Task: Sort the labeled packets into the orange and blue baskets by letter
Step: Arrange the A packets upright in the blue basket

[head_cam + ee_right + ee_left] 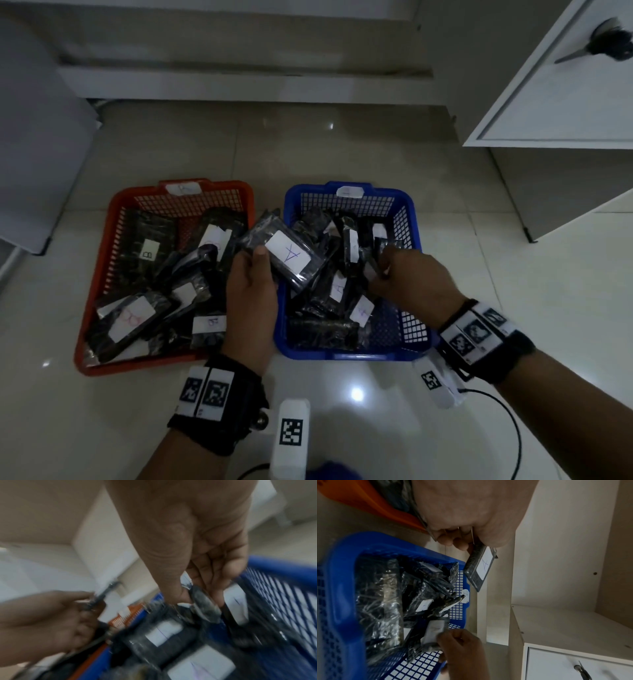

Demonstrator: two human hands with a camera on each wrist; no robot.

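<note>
Right now your left hand (251,294) grips a dark packet (284,255) labelled A, lifted between the orange basket (113,219) and the blue basket (416,219), over the blue one's near-left rim. Your right hand (411,279) reaches into the blue basket, fingers pinching another packet (205,604) among the pile; both baskets sit on the floor.

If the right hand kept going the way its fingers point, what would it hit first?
Probably the packets piled in the blue basket; the right hand already pinches one there. Depth is hard to judge.
</note>
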